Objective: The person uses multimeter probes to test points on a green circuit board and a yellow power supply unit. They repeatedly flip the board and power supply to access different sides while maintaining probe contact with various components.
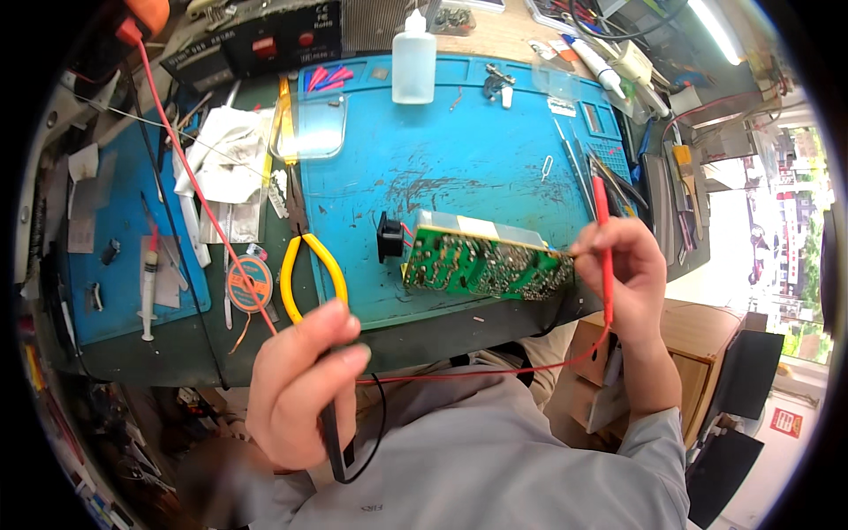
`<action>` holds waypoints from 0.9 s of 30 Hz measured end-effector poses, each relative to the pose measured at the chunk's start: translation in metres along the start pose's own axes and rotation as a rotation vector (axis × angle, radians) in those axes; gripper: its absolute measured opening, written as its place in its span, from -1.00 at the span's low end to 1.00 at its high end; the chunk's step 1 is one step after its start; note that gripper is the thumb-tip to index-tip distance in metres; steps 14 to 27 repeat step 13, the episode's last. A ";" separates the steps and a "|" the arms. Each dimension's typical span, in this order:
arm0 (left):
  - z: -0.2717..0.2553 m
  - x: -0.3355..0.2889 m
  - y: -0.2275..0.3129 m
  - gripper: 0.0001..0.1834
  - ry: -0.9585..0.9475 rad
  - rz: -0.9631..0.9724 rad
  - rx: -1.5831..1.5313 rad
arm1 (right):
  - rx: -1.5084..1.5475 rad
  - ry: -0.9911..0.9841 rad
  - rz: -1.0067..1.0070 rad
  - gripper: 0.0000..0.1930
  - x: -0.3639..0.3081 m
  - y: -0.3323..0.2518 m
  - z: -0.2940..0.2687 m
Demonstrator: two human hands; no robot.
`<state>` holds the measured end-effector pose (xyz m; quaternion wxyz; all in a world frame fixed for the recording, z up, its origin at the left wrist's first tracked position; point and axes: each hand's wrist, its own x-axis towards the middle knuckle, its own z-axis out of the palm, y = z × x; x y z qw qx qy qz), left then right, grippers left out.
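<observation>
A green circuit board (481, 265) stands tilted on its edge on the blue work mat (442, 159), solder side toward me, with a small black part (389, 237) at its left end. My right hand (627, 265) grips a red test probe (603, 238) and touches the board's right end. My left hand (300, 389) is raised near my chest, shut on a black test probe (334, 442) whose black lead loops below it. A red lead runs from the right probe across my lap.
Yellow-handled pliers (305, 261) lie left of the board. A clear squeeze bottle (413, 62) stands at the mat's far edge, beside a clear plastic lid (311, 128). A solder-wick spool (249, 283), a syringe (148, 291) and tweezers (579, 168) lie around.
</observation>
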<state>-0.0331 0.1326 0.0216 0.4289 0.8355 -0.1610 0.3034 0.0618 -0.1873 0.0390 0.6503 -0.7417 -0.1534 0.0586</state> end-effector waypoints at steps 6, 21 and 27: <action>-0.003 0.018 0.002 -0.82 -0.011 -0.180 -0.030 | -0.168 0.034 0.026 -0.82 0.017 0.011 0.000; -0.010 0.054 -0.015 -0.71 -0.234 -0.414 -0.489 | -0.438 0.055 -0.148 -0.85 0.020 0.014 -0.004; -0.010 0.054 -0.015 -0.71 -0.234 -0.414 -0.489 | -0.438 0.055 -0.148 -0.85 0.020 0.014 -0.004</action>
